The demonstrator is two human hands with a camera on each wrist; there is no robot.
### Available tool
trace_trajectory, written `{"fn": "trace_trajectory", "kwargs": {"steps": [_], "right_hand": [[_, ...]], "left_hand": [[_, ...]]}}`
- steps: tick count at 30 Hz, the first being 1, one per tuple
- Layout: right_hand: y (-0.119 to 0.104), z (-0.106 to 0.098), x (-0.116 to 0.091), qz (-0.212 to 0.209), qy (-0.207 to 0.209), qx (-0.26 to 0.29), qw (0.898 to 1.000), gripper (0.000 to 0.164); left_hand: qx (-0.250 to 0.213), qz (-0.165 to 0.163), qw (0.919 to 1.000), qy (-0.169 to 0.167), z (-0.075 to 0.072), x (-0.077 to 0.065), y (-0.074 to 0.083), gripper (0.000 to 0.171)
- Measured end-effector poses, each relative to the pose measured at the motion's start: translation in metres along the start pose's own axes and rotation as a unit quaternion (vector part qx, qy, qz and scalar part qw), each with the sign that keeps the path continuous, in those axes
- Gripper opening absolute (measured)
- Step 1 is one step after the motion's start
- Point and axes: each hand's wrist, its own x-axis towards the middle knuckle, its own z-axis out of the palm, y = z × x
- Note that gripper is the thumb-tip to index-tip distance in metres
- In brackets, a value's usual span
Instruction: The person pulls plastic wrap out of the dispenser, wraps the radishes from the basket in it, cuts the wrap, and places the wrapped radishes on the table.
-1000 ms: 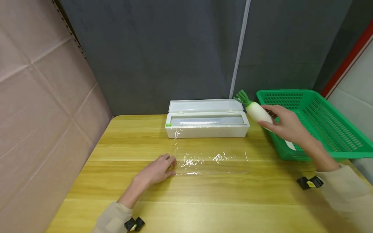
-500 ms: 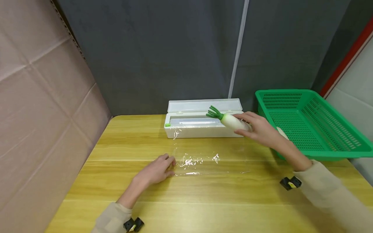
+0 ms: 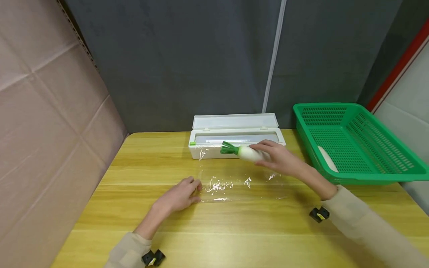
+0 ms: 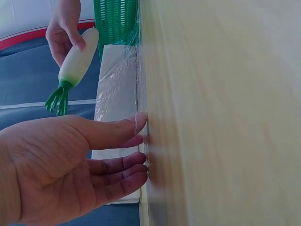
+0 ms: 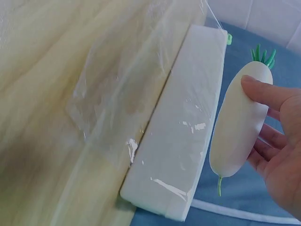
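And here's the white radish [image 3: 249, 153] in the air, off the table [image 3: 174, 238], lying at two o'clock from the left hand [image 3: 182, 193], its long axis running roughly nine to three, green leaves out at nine. The right hand [image 3: 278, 158] is the nearer one, of course: thumb and fingers curled round the body, leafy end free. Down at seven o'clock from the radish lies the clear film [image 3: 219, 185], well apart from it, and the left hand has thumb and forefinger nearly together, pinching its near-left corner. Compared with half a second ago, the radish has swung towards eight o'clock, uncovering the right end of the white box [image 3: 234, 130], while the left hand hasn't budged!
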Motion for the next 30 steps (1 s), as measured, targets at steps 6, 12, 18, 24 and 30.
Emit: {"fn": "trace_trajectory", "kwargs": {"steps": [6,12,18,24,30], "right_hand": [[-0.005,0.016,0.007,-0.031,-0.02,0.0,0.999,0.054],[-0.01,0.031,0.012,-0.047,-0.038,0.007,0.998,0.052],[-0.012,0.044,0.014,-0.051,-0.056,0.006,0.997,0.052],[-0.013,0.054,0.014,-0.012,-0.095,0.017,0.995,0.055],[-0.013,0.06,0.013,0.008,-0.118,0.02,0.993,0.055]], "left_hand": [[-0.004,-0.004,1.0,-0.001,-0.001,0.0,0.0,0.021],[-0.003,-0.002,1.0,-0.001,-0.002,-0.001,0.0,0.022],[-0.001,0.001,1.0,-0.003,-0.002,-0.001,0.0,0.022],[-0.002,0.001,1.0,-0.006,-0.001,0.001,-0.002,0.022],[0.006,0.006,1.0,-0.004,0.0,0.006,-0.004,0.022]]}}
